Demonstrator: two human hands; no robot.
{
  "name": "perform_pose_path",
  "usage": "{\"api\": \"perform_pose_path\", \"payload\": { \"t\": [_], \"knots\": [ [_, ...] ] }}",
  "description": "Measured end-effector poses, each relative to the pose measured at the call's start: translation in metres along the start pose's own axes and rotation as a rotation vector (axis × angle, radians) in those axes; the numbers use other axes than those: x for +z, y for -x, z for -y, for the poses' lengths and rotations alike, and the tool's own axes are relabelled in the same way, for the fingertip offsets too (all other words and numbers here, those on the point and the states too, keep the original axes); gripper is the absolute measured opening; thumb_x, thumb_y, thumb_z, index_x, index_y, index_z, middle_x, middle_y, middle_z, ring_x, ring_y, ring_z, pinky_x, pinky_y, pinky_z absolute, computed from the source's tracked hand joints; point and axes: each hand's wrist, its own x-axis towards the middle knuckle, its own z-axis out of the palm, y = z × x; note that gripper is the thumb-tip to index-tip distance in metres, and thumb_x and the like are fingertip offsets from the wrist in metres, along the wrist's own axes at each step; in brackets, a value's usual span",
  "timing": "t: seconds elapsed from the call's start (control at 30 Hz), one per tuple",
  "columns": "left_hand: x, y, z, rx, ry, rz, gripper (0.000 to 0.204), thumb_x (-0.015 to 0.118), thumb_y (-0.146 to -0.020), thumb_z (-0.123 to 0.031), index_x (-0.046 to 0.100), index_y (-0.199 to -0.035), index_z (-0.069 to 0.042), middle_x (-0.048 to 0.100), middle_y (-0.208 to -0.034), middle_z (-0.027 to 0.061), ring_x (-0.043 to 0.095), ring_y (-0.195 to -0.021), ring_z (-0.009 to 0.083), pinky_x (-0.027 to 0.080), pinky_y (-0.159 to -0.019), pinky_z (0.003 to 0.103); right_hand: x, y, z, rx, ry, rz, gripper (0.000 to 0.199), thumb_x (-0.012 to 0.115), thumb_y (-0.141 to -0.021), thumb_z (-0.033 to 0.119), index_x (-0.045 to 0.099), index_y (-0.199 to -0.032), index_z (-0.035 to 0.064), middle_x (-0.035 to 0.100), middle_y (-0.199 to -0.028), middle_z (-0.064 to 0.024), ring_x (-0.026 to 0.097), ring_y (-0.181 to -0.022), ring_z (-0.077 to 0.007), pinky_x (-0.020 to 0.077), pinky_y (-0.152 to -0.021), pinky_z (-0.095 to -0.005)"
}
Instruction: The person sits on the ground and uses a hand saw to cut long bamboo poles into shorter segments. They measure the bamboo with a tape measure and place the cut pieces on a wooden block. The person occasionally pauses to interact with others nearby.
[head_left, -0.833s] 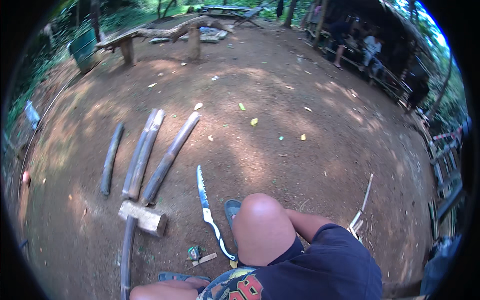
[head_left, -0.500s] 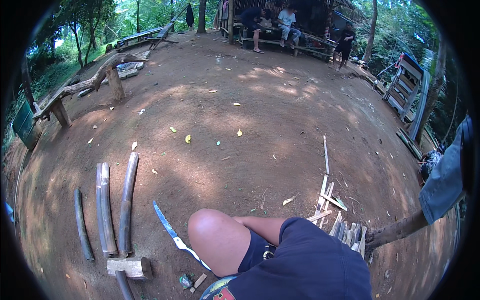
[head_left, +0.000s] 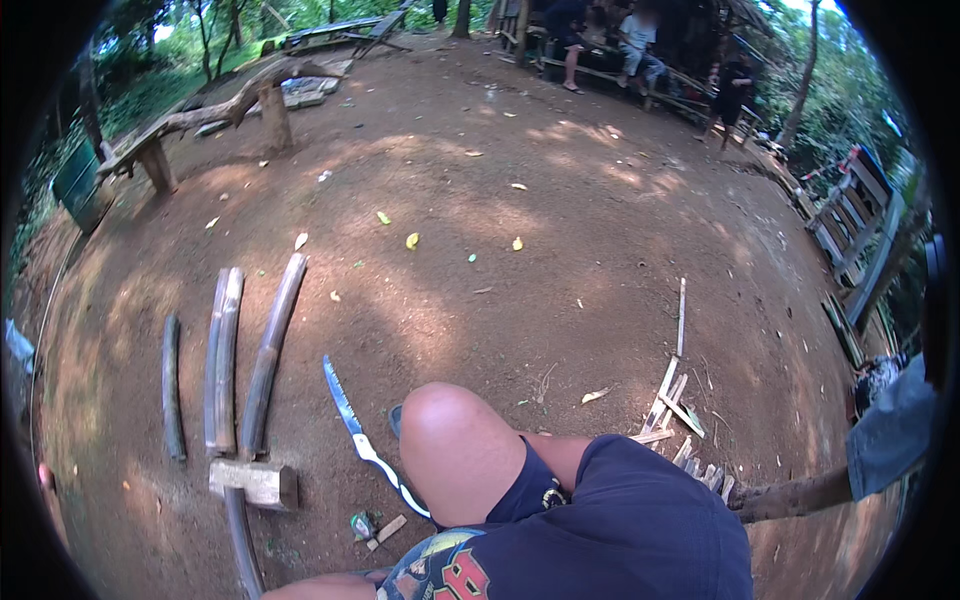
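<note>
Lying on the brown dirt ground (head_left: 560, 260), a curved blue-bladed handsaw with a white handle (head_left: 365, 445) rests just left of the person's bare raised knee (head_left: 455, 450). Neither hand shows, so their grip cannot be told. Grey split bamboo poles (head_left: 245, 360) lie farther left, above a pale wooden block (head_left: 255, 483).

Bare dirt ground (head_left: 520, 300) fills frame, dappled with shade. Left of centre: three bamboo lengths (head_left: 225, 360) side by side, near ends at wooden block (head_left: 255, 483). Hand saw (head_left: 362, 447) lies lower centre. Split bamboo strips (head_left: 675, 400) scattered right of centre. Yellow fallen leaves (head_left: 412, 240) dot upper middle.
</note>
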Motion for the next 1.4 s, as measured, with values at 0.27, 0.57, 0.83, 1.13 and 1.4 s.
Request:
{"api": "perform_pose_path", "payload": {
  "t": [0.27,0.57,0.83,1.13,1.4],
  "knots": [
    [-0.03,0.053,0.102,-0.211,0.017,-0.079,0.038,0.069,-0.091,-0.04,0.069,-0.084,-0.003,0.066,-0.075,0.0091,0.061,-0.068,0.0253,0.05,-0.068,0.04,0.002,-0.003,-0.006,0.059,0.111,-0.032,0.057,0.057,-0.098,0.058,0.064,-0.119,0.0062,0.071,-0.111,-0.0113,0.069,-0.09,-0.0232,0.0555,-0.081,-0.0416],
    [-0.06,0.104,0.196,-0.342,-0.016,-0.226,0.043,0.067,-0.093,-0.042,0.07,-0.077,-0.003,0.066,-0.066,0.0069,0.061,-0.061,0.0242,0.05,-0.063,0.04,-0.033,-0.005,0.002,0.106,0.287,-0.083,0.052,0.059,-0.098,0.055,0.064,-0.114,0.0062,0.071,-0.106,-0.0098,0.069,-0.084,-0.0222,0.0558,-0.076,-0.0402],
    [-0.074,0.094,0.267,-0.145,-0.01,-0.4,0.049,0.066,-0.095,-0.044,0.071,-0.07,-0.003,0.067,-0.058,0.0049,0.06,-0.055,0.0233,0.049,-0.058,0.041,-0.141,-0.014,0.1,-0.031,0.699,-0.333,0.047,0.061,-0.099,0.052,0.065,-0.11,0.0062,0.071,-0.102,-0.0085,0.069,-0.079,-0.0214,0.056,-0.073,-0.0389],
    [0.062,0.217,0.284,-0.594,0.283,0.323,0.045,0.07,-0.09,-0.04,0.069,-0.116,-0.003,0.07,-0.111,0.0202,0.064,-0.1,0.0324,0.05,-0.091,0.042,-0.06,0.055,0.284,-0.568,1.027,-0.455,0.03,0.066,-0.099,0.035,0.063,-0.107,0.0063,0.064,-0.08,-0.002,0.058,-0.065,-0.0123,0.0469,-0.058,-0.0281],
    [-0.013,0.185,0.277,-0.482,-0.032,-0.238,0.051,0.072,-0.089,-0.033,0.063,-0.127,-0.001,0.062,-0.128,0.0252,0.057,-0.121,0.0406,0.044,-0.106,0.046,0.126,0.05,0.258,-0.547,1.686,0.009,0.045,0.075,-0.09,0.036,0.066,-0.12,0.004,0.072,-0.096,-0.0164,0.071,-0.092,-0.0284,0.0552,-0.085,-0.0394]
  ]
}}
